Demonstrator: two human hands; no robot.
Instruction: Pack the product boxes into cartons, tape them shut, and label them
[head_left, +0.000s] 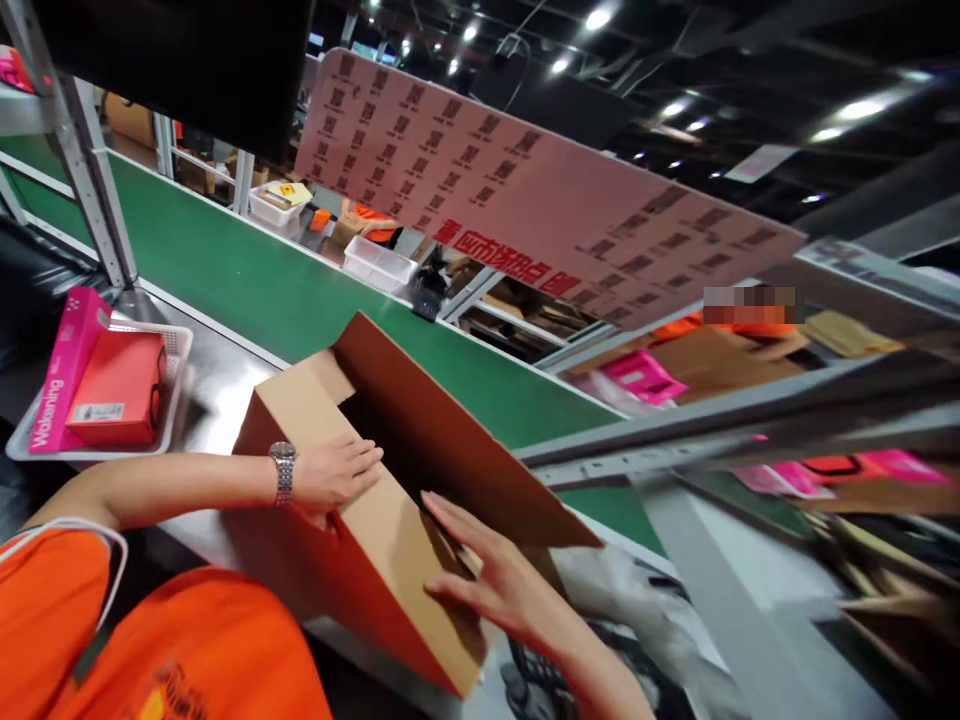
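A large brown cardboard box [420, 590] stands tilted in the view on the metal bench before me. One long flap [450, 430] on its far side stands raised, and the near flap is folded inward across the top. My left hand [337, 475], with a metal watch at the wrist, lies with fingers stretched out on the near flap. My right hand [480, 560] rests at the box's right end, thumb and fingers apart over the flap's edge. Neither hand grasps an object. The inside of the box is dark, and its contents do not show.
A white basket [180, 390] at left holds a red box [120, 385] and a pink box [64, 370]. Behind the bench runs a green conveyor belt [225, 260]. A code-covered board [540, 190] hangs above. Metal posts and shelves with cartons stand at right; people in orange work beyond.
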